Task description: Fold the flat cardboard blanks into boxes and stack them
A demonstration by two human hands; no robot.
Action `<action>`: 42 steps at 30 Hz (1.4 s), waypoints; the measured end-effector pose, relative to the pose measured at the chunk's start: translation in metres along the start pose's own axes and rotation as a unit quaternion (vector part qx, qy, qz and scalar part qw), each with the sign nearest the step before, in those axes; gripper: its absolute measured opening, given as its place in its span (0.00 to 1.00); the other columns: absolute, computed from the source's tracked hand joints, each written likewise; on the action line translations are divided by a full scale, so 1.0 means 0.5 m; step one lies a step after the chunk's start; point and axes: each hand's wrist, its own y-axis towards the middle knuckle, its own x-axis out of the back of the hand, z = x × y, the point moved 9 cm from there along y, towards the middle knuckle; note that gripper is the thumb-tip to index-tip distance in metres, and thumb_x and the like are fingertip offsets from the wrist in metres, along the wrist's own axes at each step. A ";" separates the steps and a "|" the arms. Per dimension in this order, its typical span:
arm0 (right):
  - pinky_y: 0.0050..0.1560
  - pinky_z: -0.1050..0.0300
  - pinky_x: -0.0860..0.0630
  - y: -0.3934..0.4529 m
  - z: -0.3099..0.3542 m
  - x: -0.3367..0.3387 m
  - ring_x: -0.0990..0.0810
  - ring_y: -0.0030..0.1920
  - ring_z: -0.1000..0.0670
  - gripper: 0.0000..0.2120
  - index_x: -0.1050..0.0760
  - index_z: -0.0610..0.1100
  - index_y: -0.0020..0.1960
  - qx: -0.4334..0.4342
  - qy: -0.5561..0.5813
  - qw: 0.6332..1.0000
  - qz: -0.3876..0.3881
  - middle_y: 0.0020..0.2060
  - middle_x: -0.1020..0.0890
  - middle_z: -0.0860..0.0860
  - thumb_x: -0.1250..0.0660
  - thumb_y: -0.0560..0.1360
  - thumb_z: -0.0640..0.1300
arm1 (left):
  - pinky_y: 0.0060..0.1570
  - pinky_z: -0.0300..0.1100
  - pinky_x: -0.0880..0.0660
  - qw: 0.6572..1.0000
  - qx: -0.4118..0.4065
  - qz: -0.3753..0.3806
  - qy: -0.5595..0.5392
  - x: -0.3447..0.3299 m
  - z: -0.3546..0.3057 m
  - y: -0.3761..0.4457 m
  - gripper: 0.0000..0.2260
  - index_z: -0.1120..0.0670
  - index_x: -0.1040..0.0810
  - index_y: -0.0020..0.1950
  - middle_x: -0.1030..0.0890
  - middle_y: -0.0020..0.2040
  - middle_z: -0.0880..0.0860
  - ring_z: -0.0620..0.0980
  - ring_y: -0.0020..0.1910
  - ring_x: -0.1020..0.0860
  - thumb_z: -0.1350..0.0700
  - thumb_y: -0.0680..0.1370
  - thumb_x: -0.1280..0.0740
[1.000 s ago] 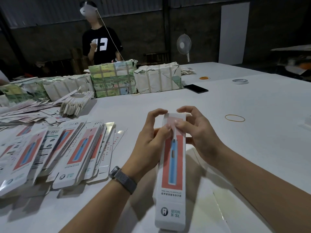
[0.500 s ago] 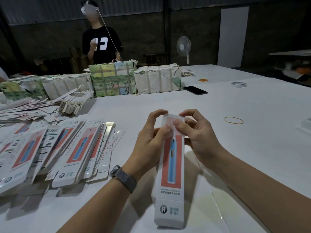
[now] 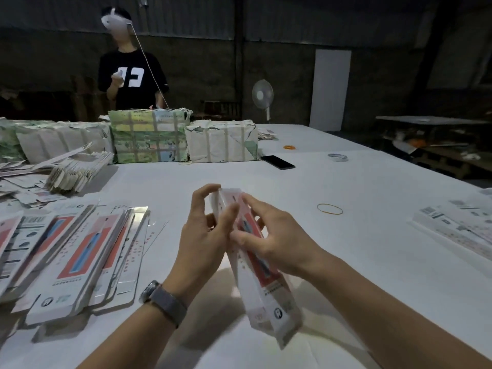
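In the middle of the frame, I had the long white cardboard box with the red panel (image 3: 255,265) tilted above the white table (image 3: 372,235), left hand (image 3: 205,235) and right hand (image 3: 271,235) both pinching its upper end. Flat printed blanks (image 3: 74,251) were fanned out lower left.

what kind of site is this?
Likely a packing workshop or warehouse: wrapped bundles on a long white table, loose flat blanks piled left, both hands folding a box.
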 end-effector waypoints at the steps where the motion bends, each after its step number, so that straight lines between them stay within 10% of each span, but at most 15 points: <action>1: 0.52 0.56 0.19 -0.004 0.003 0.006 0.20 0.52 0.55 0.34 0.39 0.58 0.75 -0.002 -0.026 1.000 0.011 0.58 0.22 0.58 0.36 0.71 0.64 | 0.27 0.37 0.25 1.000 -0.005 0.018 -0.004 -0.007 -0.002 0.000 0.16 0.32 0.34 0.62 0.15 0.38 0.51 0.46 0.32 0.18 0.39 0.75 0.38; 10: 0.62 0.50 0.25 -0.127 -0.104 0.292 0.24 0.62 0.50 0.36 0.42 0.57 0.79 -0.154 -0.198 0.964 -0.086 0.66 0.24 0.53 0.33 0.74 0.61 | 0.24 0.41 0.23 0.992 -0.043 0.107 0.049 -0.031 0.021 0.004 0.28 0.26 0.37 0.71 0.15 0.39 0.51 0.52 0.32 0.16 0.28 0.71 0.39; 19: 0.46 0.52 0.30 -0.329 -0.345 0.638 0.26 0.59 0.44 0.07 0.30 0.52 0.48 -0.376 -0.470 0.794 -0.083 0.47 0.24 0.53 0.37 0.72 0.52 | 0.23 0.31 0.27 0.968 0.001 0.147 0.203 -0.003 0.331 0.052 0.33 0.42 0.33 0.77 0.21 0.30 0.42 0.41 0.23 0.23 0.38 0.74 0.28; 25: 0.66 0.34 0.44 -0.342 -0.427 0.696 0.33 0.66 0.44 0.17 0.26 0.53 0.65 -0.397 -0.624 0.670 -0.058 0.63 0.25 0.52 0.43 0.78 0.49 | 0.18 0.34 0.29 0.945 0.015 0.246 0.215 -0.003 0.511 0.080 0.28 0.42 0.28 0.73 0.24 0.26 0.44 0.48 0.20 0.25 0.33 0.76 0.34; 29: 0.69 0.36 0.42 -0.262 -0.390 0.641 0.32 0.64 0.44 0.16 0.25 0.52 0.64 -0.331 -0.619 0.705 -0.100 0.64 0.25 0.51 0.42 0.78 0.49 | 0.21 0.31 0.28 0.933 -0.010 0.269 0.237 -0.035 0.362 0.037 0.24 0.41 0.24 0.67 0.23 0.27 0.43 0.43 0.19 0.25 0.31 0.77 0.41; 34: 0.65 0.47 0.36 -0.112 -0.269 0.444 0.31 0.66 0.45 0.18 0.27 0.53 0.67 -0.203 -0.476 0.850 -0.098 0.67 0.26 0.52 0.41 0.79 0.53 | 0.30 0.33 0.25 0.930 -0.083 0.201 0.296 -0.066 0.114 -0.008 0.08 0.33 0.23 0.56 0.20 0.31 0.43 0.37 0.23 0.24 0.42 0.81 0.41; 42: 0.58 0.52 0.27 0.034 -0.078 0.075 0.25 0.57 0.51 0.16 0.22 0.53 0.62 -0.060 -0.139 0.987 -0.060 0.57 0.20 0.54 0.36 0.76 0.51 | 0.42 0.45 0.22 0.909 0.034 0.152 0.387 -0.043 0.051 0.000 0.09 0.37 0.22 0.51 0.19 0.33 0.42 0.42 0.36 0.20 0.52 0.81 0.37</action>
